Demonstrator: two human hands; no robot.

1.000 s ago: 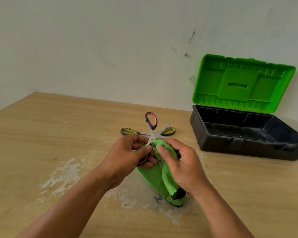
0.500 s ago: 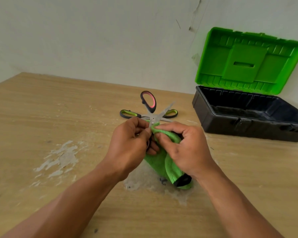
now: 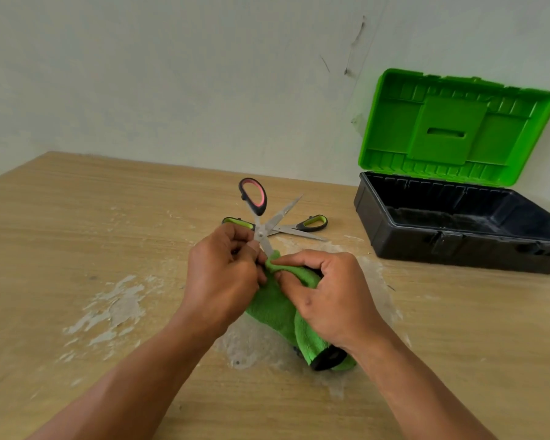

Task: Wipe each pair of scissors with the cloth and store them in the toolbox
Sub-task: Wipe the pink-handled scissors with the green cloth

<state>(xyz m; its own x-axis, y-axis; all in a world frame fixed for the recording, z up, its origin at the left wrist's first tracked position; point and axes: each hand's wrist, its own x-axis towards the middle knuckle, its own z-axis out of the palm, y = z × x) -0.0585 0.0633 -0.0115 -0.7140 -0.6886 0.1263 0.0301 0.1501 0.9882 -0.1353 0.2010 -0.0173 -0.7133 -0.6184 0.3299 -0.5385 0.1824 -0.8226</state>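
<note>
My left hand (image 3: 223, 274) grips a pair of scissors with pink-and-black handles (image 3: 254, 198), spread open above the table. One handle points up; the other is hidden in my fingers. One blade sticks out to the upper right, the other runs down into the green cloth (image 3: 280, 309). My right hand (image 3: 327, 296) pinches that cloth around the lower blade. A second pair of scissors with green-and-black handles (image 3: 311, 224) lies open on the table just behind. The toolbox (image 3: 458, 246) stands at the right, black base open, green lid (image 3: 454, 128) raised.
The wooden table (image 3: 77, 233) has pale scuffed patches of worn surface left of my left arm and under the cloth. A plain white wall runs behind the table and toolbox.
The pink-handled scissors have opened wider and stand higher in my left hand. My right hand has slid the cloth down along the lower blade.
</note>
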